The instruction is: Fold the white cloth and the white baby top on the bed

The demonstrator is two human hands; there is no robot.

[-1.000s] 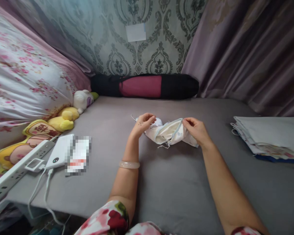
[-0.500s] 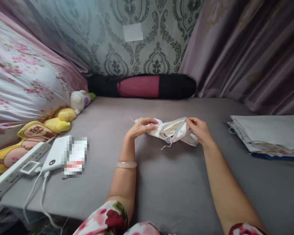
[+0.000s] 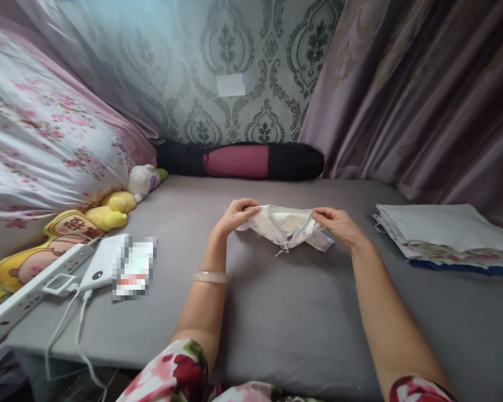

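Note:
A small white baby shirt (image 3: 268, 224) with pale blue trim, a V-shaped wrap neckline and a tie at the front stretches between my two hands over the grey sheet. My left hand (image 3: 238, 215) pinches its left shoulder, thumb and fingers closed on the cloth. At the other shoulder, beside the collar, my right hand (image 3: 337, 223) grips the fabric between thumb and fingertips. One short sleeve hangs down below my right hand. The other sleeve is partly hidden behind my left hand.
Folded cloths (image 3: 444, 229) lie stacked at the right. At the left are a white power bank (image 3: 104, 262) with cables, a power strip (image 3: 37, 290) and plush toys (image 3: 109, 212). A black and maroon bolster-shaped bag (image 3: 235, 161) lies along the back wall on the grey sheet (image 3: 293, 318).
The shirt's neckline, bunched before, is now spread into a clear V with its upper edge pulled straight. My left hand has shifted its hold to the shoulder. The view has tilted up slightly.

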